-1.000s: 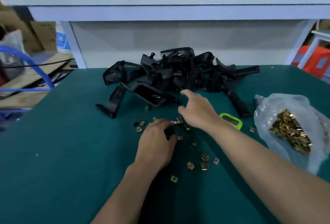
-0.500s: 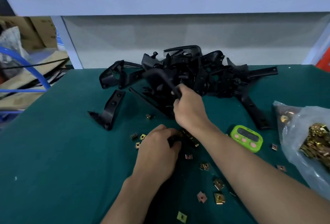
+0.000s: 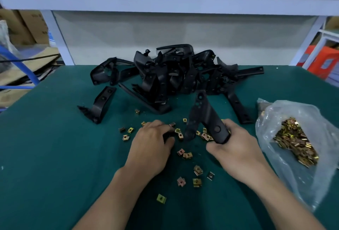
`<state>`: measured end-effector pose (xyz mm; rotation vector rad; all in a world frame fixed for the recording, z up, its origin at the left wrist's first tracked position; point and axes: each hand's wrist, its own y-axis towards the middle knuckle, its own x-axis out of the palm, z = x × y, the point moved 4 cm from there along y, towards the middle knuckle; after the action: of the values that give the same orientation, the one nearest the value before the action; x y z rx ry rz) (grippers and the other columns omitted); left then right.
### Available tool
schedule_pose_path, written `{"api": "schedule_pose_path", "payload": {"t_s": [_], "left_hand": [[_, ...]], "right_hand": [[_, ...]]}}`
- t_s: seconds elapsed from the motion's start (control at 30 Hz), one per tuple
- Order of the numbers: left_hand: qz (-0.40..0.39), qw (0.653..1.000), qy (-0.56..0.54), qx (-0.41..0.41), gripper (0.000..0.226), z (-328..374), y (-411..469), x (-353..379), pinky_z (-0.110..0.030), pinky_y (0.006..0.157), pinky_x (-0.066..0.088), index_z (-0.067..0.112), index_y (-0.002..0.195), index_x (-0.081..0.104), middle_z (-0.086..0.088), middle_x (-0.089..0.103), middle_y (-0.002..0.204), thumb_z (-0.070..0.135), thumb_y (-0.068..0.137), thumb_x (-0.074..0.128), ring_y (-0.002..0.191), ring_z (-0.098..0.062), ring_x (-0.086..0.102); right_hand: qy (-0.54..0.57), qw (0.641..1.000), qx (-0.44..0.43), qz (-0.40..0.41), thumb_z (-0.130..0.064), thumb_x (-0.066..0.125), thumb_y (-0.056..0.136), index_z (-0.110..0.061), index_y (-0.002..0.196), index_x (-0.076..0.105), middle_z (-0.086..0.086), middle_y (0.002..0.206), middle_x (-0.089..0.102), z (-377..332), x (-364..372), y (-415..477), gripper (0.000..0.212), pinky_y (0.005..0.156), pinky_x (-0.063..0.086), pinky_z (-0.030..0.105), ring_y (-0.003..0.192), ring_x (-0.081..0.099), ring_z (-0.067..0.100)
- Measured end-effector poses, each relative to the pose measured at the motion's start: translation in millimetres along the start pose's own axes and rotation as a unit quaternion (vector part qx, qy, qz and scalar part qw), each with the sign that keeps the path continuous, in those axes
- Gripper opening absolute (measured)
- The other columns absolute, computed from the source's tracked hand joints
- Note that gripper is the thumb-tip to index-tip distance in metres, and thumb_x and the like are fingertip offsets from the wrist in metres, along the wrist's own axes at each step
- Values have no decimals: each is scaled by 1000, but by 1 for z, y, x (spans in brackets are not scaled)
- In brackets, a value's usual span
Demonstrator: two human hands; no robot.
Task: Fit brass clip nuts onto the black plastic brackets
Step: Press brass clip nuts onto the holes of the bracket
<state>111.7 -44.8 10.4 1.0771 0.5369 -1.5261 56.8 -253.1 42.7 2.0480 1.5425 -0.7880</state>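
A pile of black plastic brackets (image 3: 176,75) lies at the back of the green table. My right hand (image 3: 236,149) grips the near end of one long black bracket (image 3: 202,116), which points away toward the pile. My left hand (image 3: 152,145) rests knuckles-up on the table, fingers curled round a small black piece (image 3: 167,135). Several loose brass clip nuts (image 3: 183,153) are scattered on the cloth between and in front of both hands. One nut (image 3: 172,124) lies at my left fingertips.
A clear plastic bag (image 3: 300,158) full of brass clip nuts sits at the right. One separate bracket (image 3: 100,108) lies left of the pile. A white shelf frame (image 3: 165,2) stands behind the table; cardboard boxes (image 3: 27,27) are at far left.
My right hand has pulled one long bracket out of the pile and brought it toward me, above the loose nuts. The left hand has stayed in place.
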Motion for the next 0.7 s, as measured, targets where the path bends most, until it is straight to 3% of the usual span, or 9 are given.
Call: {"api": "schedule_pose_path", "payload": {"t_s": [0.07, 0.2, 0.37, 0.47, 0.7], "left_hand": [[25, 1000, -15, -6, 19, 1, -2, -2, -21, 87, 34, 33, 116, 70, 20, 54, 108, 29, 99, 62, 104, -7, 49], [63, 997, -46, -2, 38, 1, -6, -7, -13, 79, 33, 31, 127, 66, 20, 47, 92, 8, 98, 60, 89, -4, 49], [139, 977, -161, -21, 39, 3, -10, -17, -2, 80, 39, 34, 123, 68, 22, 57, 96, 5, 96, 66, 97, 5, 55], [192, 965, -178, 22, 31, 10, -12, -29, -4, 76, 43, 30, 103, 73, 23, 60, 101, 1, 96, 65, 96, 5, 60], [130, 971, -202, 14, 41, 13, -13, -20, -2, 76, 41, 45, 96, 65, 28, 60, 102, 5, 97, 65, 96, 7, 59]], "right_hand": [[-38, 999, -4, 8, -27, 71, 75, -37, 87, 47, -8, 63, 60, 5, -1, -1, 28, 48, 42, 27, 55, 56, 9], [-45, 999, -13, 29, -27, 69, 74, -38, 92, 43, -8, 69, 62, 5, 4, 0, 33, 57, 47, 36, 66, 60, 15], [-29, 999, -37, 11, -30, 69, 74, -43, 94, 42, -14, 63, 64, 2, 18, 2, 35, 54, 50, 36, 57, 61, 12], [-20, 999, -39, 19, -30, 68, 76, -52, 104, 41, -11, 64, 65, 3, 20, 1, 45, 58, 55, 39, 59, 64, 15], [-47, 997, -51, 30, -30, 66, 78, -49, 117, 46, -18, 80, 61, 4, 24, 2, 47, 70, 55, 40, 73, 62, 17]]}}
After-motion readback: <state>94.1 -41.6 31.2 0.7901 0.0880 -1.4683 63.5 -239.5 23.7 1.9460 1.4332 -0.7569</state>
